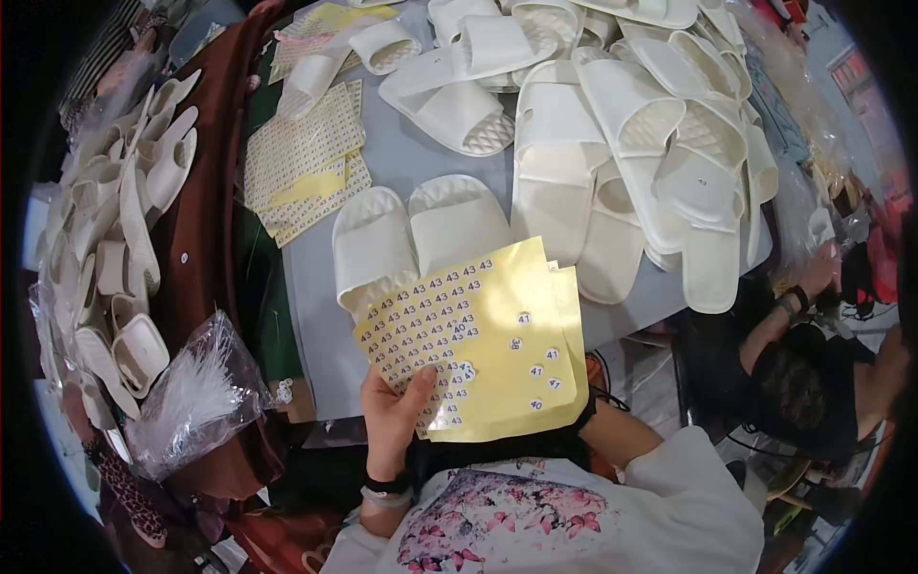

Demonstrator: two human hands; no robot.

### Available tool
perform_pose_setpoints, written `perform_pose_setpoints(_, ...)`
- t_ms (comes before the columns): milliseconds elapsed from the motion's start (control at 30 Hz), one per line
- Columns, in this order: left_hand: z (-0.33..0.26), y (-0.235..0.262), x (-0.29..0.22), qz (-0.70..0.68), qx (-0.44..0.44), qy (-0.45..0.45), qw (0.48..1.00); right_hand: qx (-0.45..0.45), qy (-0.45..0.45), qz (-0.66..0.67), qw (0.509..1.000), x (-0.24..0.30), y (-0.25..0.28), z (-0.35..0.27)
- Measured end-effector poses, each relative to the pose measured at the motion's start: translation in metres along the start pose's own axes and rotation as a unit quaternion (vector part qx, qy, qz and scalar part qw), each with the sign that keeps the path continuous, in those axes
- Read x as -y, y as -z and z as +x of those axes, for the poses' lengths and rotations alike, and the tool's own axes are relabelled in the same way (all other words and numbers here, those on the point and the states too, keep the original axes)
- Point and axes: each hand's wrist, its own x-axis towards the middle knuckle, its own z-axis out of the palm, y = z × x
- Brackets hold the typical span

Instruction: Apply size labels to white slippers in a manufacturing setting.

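Left hand (390,413) fingers grip yellow sticker sheets (497,354) (right hand hidden, state unclear) just before white slipper pair (416,234) on worktop (421,153)

White top printed with pink butterflies and flowers, dark band and pale bracelet on the left wrist.

This looks like a small footwear workshop or packing room. A grey surface (402,163) is heaped with plain white foam slide slippers (631,143), all unlabelled and of one kind. More of the same slippers stand stacked along the left edge (115,239). Sheets of small round size stickers (301,158) lie among them, and a clear plastic bag of white fasteners (196,392) sits nearby.
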Motion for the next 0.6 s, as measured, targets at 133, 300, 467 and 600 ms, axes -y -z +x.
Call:
perform_pose_setpoints(133, 0.001, 0.005, -0.001, -0.013, -0.012, -0.009, 1.0, 0.002, 0.003, 0.0, 1.0, 0.0, 0.006, -0.004)
perform_pose_setpoints(300, 0.0, 0.016, 0.001, -0.045, -0.026, -0.018, 0.998, -0.005, 0.008, -0.016, 1.0, -0.002, 0.003, -0.008)
perform_pose_setpoints(467, -0.012, 0.028, -0.009, -0.073, -0.086, -0.051, 0.992, -0.085, -0.009, -0.091, 0.992, -0.012, -0.014, 0.003)
perform_pose_setpoints(600, -0.05, 0.085, -0.029, 0.039, -0.191, -0.131, 0.972, -0.065, -0.054, -0.005, 0.996, -0.005, -0.005, 0.011)
